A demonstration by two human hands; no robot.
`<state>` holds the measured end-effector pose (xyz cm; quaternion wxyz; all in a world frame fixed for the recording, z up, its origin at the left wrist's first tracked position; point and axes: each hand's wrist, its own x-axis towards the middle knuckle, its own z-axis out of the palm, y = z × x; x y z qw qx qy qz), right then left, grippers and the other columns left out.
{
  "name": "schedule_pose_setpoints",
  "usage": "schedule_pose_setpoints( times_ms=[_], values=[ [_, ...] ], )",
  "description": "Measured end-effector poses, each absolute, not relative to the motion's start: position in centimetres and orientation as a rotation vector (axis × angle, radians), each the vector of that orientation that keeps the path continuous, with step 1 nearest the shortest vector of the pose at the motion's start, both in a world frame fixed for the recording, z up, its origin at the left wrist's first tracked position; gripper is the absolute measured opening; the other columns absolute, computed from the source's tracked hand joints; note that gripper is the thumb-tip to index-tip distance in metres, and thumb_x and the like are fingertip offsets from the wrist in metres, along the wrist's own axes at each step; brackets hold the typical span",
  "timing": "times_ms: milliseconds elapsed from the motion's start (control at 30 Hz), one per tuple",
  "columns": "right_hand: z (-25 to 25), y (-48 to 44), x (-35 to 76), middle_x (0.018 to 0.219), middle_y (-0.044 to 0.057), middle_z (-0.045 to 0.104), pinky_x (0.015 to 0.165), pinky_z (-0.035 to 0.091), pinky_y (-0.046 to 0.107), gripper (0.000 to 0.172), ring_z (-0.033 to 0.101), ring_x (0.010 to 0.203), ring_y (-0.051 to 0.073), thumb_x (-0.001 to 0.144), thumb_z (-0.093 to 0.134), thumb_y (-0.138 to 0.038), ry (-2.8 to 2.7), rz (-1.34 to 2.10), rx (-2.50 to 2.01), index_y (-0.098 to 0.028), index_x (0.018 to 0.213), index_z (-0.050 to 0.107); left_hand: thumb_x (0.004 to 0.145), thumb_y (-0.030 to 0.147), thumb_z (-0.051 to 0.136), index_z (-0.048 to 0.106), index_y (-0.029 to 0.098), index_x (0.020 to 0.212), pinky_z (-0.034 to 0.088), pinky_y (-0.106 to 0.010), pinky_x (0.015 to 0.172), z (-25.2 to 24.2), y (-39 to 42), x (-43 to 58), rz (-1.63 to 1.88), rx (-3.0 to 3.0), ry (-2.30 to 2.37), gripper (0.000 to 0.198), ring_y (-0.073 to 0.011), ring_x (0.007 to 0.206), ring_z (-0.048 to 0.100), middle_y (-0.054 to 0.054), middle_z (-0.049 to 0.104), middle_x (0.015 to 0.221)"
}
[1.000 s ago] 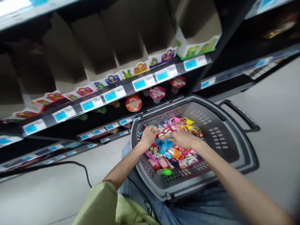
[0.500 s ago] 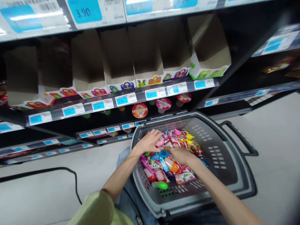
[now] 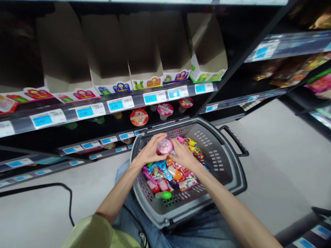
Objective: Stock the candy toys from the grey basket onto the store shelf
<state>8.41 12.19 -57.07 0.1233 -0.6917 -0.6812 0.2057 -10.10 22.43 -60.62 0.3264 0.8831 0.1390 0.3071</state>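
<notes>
My left hand (image 3: 153,150) is closed around the left side of a small round pink container (image 3: 164,146) with a patterned lid, just above the contents of a grey basket (image 3: 227,174). From the other side my right hand (image 3: 182,153) grips the same container, its fingers at the right edge. Beneath the hands lie a blue plastic piece (image 3: 163,168), an orange-ended capsule (image 3: 174,173), a purple stick-shaped piece (image 3: 150,176), a green-ended capsule (image 3: 166,195) and several colourful candy packets (image 3: 188,183). Yellow and pink toy-like pieces (image 3: 191,142) sit beyond my right hand.
A dark shelf with price tags (image 3: 120,104) rises in front, carrying several open cardboard display boxes (image 3: 144,48). Lidded cups (image 3: 139,117) stand on the lower shelf. The basket's black handle (image 3: 234,140) sticks out to the right. A black cable (image 3: 69,196) lies on the floor at left.
Both hands have come together on the pink container, which now shows its lid face up between them. The view has shifted, so shelf and basket appear farther left.
</notes>
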Motion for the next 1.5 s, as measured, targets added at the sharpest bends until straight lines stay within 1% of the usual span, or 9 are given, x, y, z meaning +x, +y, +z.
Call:
schedule_pose_setpoints(
  times_ms=[133, 300, 533, 700, 833, 933, 1133, 1267, 1500],
  values=[
    [-57.1, 12.2, 8.6, 0.141, 0.018, 0.059, 0.089, 0.053, 0.041, 0.060, 0.067, 0.112, 0.034, 0.088, 0.060, -0.032, -1.956, 0.440, -2.131, -0.015, 0.144, 0.046, 0.088, 0.042, 0.074, 0.028, 0.027, 0.156, 0.042, -0.052, 0.118, -60.8, 22.6, -10.0, 0.876, 2.273, 0.414, 0.084, -0.0314, 0.142, 0.046, -0.017, 0.043, 0.153],
    [-57.8, 12.2, 8.5, 0.136, 0.017, 0.063, 0.080, 0.054, 0.041, 0.060, 0.069, 0.105, 0.035, 0.089, 0.061, -0.034, -1.875, 0.256, -2.142, -0.014, 0.143, 0.047, 0.088, 0.045, 0.075, 0.032, 0.025, 0.155, 0.051, -0.051, 0.109, -61.4, 22.9, -9.9, 0.940, 2.212, 0.459, 0.082, -0.0305, 0.132, 0.055, -0.016, 0.053, 0.142],
    [-58.5, 12.5, 9.2, 0.126, 0.013, 0.064, 0.093, 0.055, 0.044, 0.061, 0.066, 0.113, 0.032, 0.078, 0.072, -0.032, -1.700, 0.329, -1.854, -0.019, 0.133, 0.049, 0.094, 0.036, 0.069, 0.037, 0.024, 0.152, 0.047, -0.052, 0.113, -60.9, 22.7, -10.3, 0.967, 2.227, 0.382, 0.068, -0.0291, 0.132, 0.055, -0.015, 0.056, 0.141],
    [-58.8, 12.7, 9.4, 0.119, 0.013, 0.058, 0.086, 0.057, 0.045, 0.060, 0.066, 0.102, 0.032, 0.068, 0.077, -0.032, -1.675, 0.327, -1.844, -0.019, 0.121, 0.053, 0.096, 0.034, 0.064, 0.025, 0.024, 0.158, 0.046, -0.053, 0.114, -60.8, 22.8, -10.2, 0.862, 2.231, 0.385, 0.074, -0.0302, 0.137, 0.051, -0.018, 0.050, 0.149],
    [-59.3, 12.8, 9.1, 0.108, 0.011, 0.062, 0.083, 0.057, 0.046, 0.062, 0.067, 0.097, 0.033, 0.062, 0.082, -0.036, -1.485, 0.329, -1.867, -0.020, 0.112, 0.049, 0.092, 0.040, 0.070, 0.020, 0.026, 0.161, 0.059, -0.044, 0.095, -61.2, 22.8, -10.0, 0.873, 2.171, 0.432, 0.086, -0.0271, 0.118, 0.063, -0.017, 0.054, 0.143],
    [-59.6, 12.8, 8.8, 0.108, 0.010, 0.065, 0.082, 0.057, 0.047, 0.066, 0.069, 0.095, 0.033, 0.063, 0.083, -0.042, -1.394, 0.385, -1.878, -0.023, 0.114, 0.046, 0.090, 0.044, 0.072, 0.023, 0.026, 0.160, 0.061, -0.041, 0.090, -61.3, 22.7, -10.1, 0.797, 2.170, 0.496, 0.087, -0.0235, 0.103, 0.068, -0.015, 0.059, 0.136],
    [-59.8, 12.7, 8.8, 0.122, 0.014, 0.059, 0.099, 0.053, 0.048, 0.062, 0.062, 0.114, 0.031, 0.069, 0.070, -0.022, -1.610, 0.439, -1.630, -0.020, 0.125, 0.044, 0.096, 0.041, 0.064, 0.014, 0.022, 0.163, 0.057, -0.044, 0.099, -61.6, 22.7, -10.5, 0.762, 2.200, 0.483, 0.086, -0.0274, 0.115, 0.066, -0.018, 0.059, 0.138],
    [-59.7, 13.0, 9.2, 0.122, 0.011, 0.061, 0.100, 0.053, 0.044, 0.061, 0.064, 0.113, 0.027, 0.068, 0.062, -0.014, -1.539, 0.524, -1.551, -0.021, 0.125, 0.043, 0.100, 0.034, 0.057, 0.007, 0.023, 0.164, 0.053, -0.045, 0.106, -61.6, 22.9, -10.5, 0.811, 2.208, 0.462, 0.083, -0.0277, 0.125, 0.062, -0.018, 0.057, 0.144],
    [-59.7, 13.0, 9.0, 0.111, 0.010, 0.063, 0.084, 0.057, 0.044, 0.061, 0.068, 0.098, 0.030, 0.066, 0.079, -0.035, -1.420, 0.353, -1.823, -0.023, 0.115, 0.045, 0.103, 0.033, 0.050, 0.027, 0.022, 0.160, 0.052, -0.045, 0.109, -60.8, 22.6, -10.3, 0.809, 2.219, 0.516, 0.063, -0.0240, 0.122, 0.065, -0.014, 0.063, 0.138]
  ],
)
